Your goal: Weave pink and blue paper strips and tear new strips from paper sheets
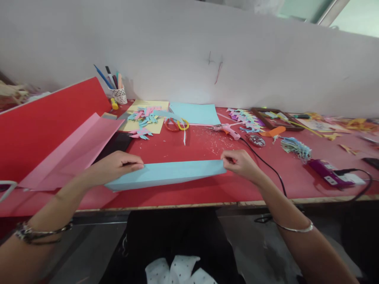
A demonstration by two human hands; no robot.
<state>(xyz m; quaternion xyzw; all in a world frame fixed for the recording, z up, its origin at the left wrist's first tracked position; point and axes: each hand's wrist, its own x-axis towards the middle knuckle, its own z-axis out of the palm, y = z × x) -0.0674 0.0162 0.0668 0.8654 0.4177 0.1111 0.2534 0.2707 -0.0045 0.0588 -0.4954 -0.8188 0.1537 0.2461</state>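
Observation:
A long strip of light blue paper [180, 172] with a lengthwise crease stretches between my two hands, just above the red tabletop's front part. My left hand [115, 166] grips it near the left end, thumb on top, and part of the strip reaches past the fingers. At the right end, my right hand [239, 163] pinches the corner between thumb and fingers. Beyond the strip lie scissors [177, 124] with red and yellow handles, and a pink glue gun [229, 130] with a black cord. A light blue sheet [194, 113] rests flat near the wall.
Pink sheets [74, 154] lean by a red board [56, 130] on the left. Cut paper pieces [145, 115] lie on a yellow sheet [156, 127]. A pen cup [119, 95] stands at the wall. To the right are a purple power strip [330, 173] and a brown frame [293, 127].

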